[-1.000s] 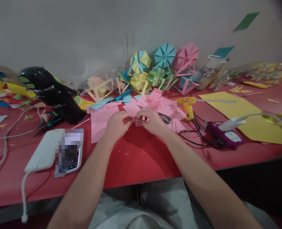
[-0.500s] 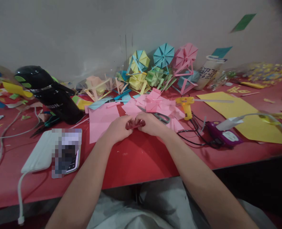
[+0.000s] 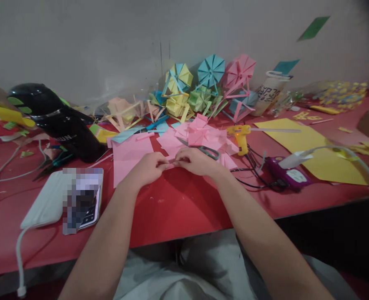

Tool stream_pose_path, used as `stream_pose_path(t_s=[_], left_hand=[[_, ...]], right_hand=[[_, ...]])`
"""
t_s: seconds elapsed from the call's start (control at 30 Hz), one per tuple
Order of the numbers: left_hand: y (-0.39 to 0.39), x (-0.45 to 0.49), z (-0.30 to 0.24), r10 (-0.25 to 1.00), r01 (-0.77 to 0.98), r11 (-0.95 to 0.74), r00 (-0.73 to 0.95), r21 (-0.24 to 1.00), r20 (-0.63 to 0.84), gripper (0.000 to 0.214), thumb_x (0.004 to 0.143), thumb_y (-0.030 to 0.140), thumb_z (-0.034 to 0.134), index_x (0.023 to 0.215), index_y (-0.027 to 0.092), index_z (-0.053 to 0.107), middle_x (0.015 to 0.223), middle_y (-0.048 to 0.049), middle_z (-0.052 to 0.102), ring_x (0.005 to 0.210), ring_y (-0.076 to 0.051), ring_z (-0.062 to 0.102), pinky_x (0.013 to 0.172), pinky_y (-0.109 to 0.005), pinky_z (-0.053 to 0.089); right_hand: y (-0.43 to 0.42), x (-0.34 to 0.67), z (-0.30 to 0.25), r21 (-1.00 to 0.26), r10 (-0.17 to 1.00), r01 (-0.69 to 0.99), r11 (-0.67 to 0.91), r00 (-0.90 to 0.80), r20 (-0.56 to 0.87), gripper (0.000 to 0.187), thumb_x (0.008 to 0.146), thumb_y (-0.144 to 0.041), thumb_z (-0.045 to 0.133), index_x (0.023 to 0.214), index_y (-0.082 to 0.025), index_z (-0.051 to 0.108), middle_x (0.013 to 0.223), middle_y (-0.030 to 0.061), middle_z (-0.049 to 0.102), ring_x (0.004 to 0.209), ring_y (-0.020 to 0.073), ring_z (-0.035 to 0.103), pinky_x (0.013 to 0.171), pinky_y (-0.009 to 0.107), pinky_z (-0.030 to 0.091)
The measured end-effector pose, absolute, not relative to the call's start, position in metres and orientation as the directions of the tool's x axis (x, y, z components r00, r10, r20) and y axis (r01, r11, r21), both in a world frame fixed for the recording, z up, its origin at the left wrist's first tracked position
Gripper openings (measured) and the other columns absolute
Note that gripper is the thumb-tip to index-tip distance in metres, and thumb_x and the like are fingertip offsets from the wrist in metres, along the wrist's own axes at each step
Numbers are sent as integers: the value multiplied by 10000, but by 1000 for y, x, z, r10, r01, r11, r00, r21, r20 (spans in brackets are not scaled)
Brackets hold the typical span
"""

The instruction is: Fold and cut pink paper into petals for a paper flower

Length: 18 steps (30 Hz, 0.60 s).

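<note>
Between my two hands is a thin pink paper strip (image 3: 171, 162), pinched at both ends just above the red table. My left hand (image 3: 150, 166) is closed on its left end, and my right hand (image 3: 194, 161) on its right end; the fingers cover most of it. Under and beside my left hand lies a pink paper sheet (image 3: 130, 154). Just beyond my right hand is a heap of folded pink paper (image 3: 200, 131), with dark-handled scissors (image 3: 210, 152) lying partly on it.
Right of the heap stands a yellow glue gun (image 3: 242, 137), its cord near a purple power socket (image 3: 289, 173) and yellow sheet (image 3: 322, 154). A black bottle (image 3: 68, 129), white power bank (image 3: 43, 200) and phone (image 3: 92, 208) are at left. Folded-paper models (image 3: 211, 71) line the wall.
My hands have moved slightly apart, and more of the pink strip shows between them. The whole view has shifted a little, so the table things appear further left.
</note>
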<state>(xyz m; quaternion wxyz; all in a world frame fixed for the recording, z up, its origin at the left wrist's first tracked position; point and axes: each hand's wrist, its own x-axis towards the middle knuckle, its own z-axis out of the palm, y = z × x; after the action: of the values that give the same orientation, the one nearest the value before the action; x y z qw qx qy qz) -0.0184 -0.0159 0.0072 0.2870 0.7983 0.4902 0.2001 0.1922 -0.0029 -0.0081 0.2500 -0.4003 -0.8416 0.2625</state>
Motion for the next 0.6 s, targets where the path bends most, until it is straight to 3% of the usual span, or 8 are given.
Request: stream_pose_path(t_s=[0.17,0.3,0.6], left_hand=[[-16,-20,5,915,700,-331,402,632,34,108,835,250,593,746,211,639,794,-49,691,714,-201,608,664,-322,429],[-16,-20,3,913,720,-339,406,606,29,196,844,264,572,655,216,566,725,-44,650,672,-200,575,633,-325,398],[-17,-11,2,956,738,-263,287,621,64,47,783,173,614,757,212,619,750,-66,694,680,-204,620,612,-304,430]], right_hand=[[-8,188,-2,-723,861,543,427,-488,142,111,889,-119,626,823,-172,697,815,29,710,742,140,610,716,279,445],[-10,186,-1,-760,865,507,407,-481,142,181,852,-35,589,864,-176,701,852,26,729,764,136,638,732,273,463],[-5,185,-8,-734,873,539,414,-462,154,196,774,1,600,813,-174,678,875,42,707,773,147,624,730,290,490]])
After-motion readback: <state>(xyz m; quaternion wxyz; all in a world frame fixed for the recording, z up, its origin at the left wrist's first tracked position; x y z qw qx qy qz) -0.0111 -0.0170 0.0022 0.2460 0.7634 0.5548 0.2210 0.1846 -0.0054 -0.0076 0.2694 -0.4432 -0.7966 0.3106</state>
